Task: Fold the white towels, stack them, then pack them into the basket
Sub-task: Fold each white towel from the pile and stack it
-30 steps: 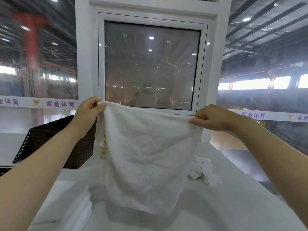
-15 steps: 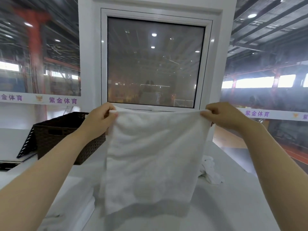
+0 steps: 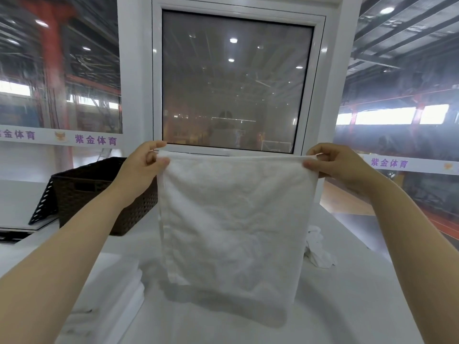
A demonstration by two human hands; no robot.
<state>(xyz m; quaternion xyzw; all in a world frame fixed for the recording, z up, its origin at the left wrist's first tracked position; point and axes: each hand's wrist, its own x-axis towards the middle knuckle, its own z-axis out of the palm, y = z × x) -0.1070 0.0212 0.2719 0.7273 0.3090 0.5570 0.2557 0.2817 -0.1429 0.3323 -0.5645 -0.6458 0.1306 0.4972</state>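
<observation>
1. The white towel is held up in the air, hanging flat like a curtain over the white table. Its top edge is pulled pretty much straight across, and the bottom edge looks like it's at or just above the tabletop (hard to say if it actually touches).
2. The left hand pinches the top left corner, thumb in front and fingers curled behind the fabric.
3. The right hand does the same on the top right corner, thumb and fingertips clamped tight on the hem.
4. Both arms are stretched out forward, so the towel sits dead center in the view.
5. Down at the lower left there's a stack of folded towels lying on the table, partly under the left forearm.
6. Peeking out from behind the towel's right edge is a crumpled white towel, still unfolded, on the table.
7. The dark brown woven basket sits at the far left of the table, behind the left arm, well apart from the crumpled one.
8. Behind all that is a white-framed window with dark glass.
</observation>
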